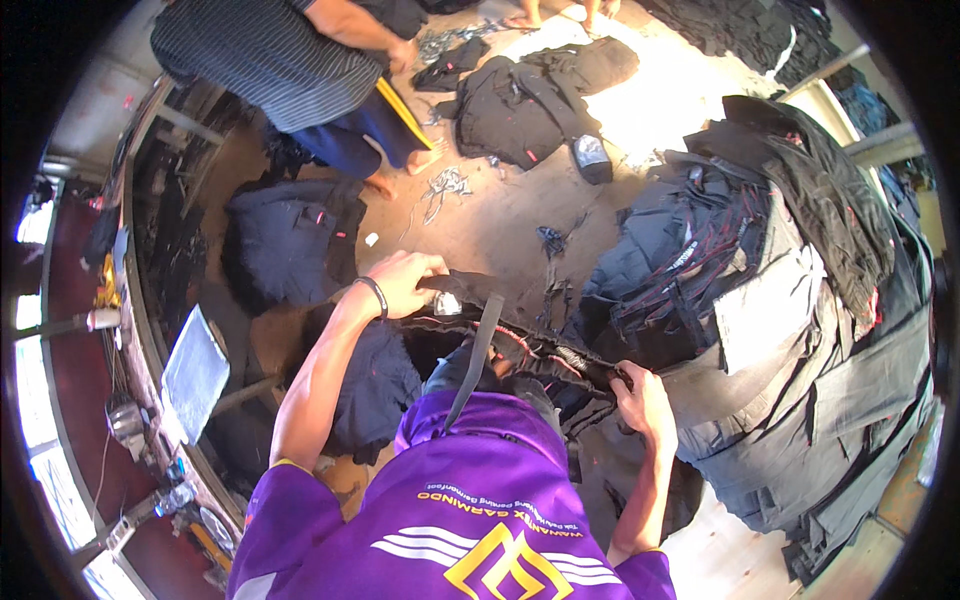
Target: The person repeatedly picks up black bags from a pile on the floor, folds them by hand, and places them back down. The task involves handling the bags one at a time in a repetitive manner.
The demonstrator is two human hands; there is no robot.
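A black garment (530,345) with red stitching along its edge is stretched between my two hands, in front of my waist. My left hand (405,283) has its fingers closed on the left end, beside a small whitish patch (447,303). On the other end, lower and to the right, my right hand (645,400) grips the cloth edge between thumb and fingers. A narrow dark grey strip (474,362) runs up from my waist across the garment; where it is attached I cannot tell.
Large heaps of dark cloth (830,400) rise at my right, a white sheet (770,315) on them. Dark garments (295,240) lie at left and more (525,110) ahead. Scraps (445,188) litter the floor. Another person (290,70) stands bent over at far left. A cluttered bench (150,370) runs along the left.
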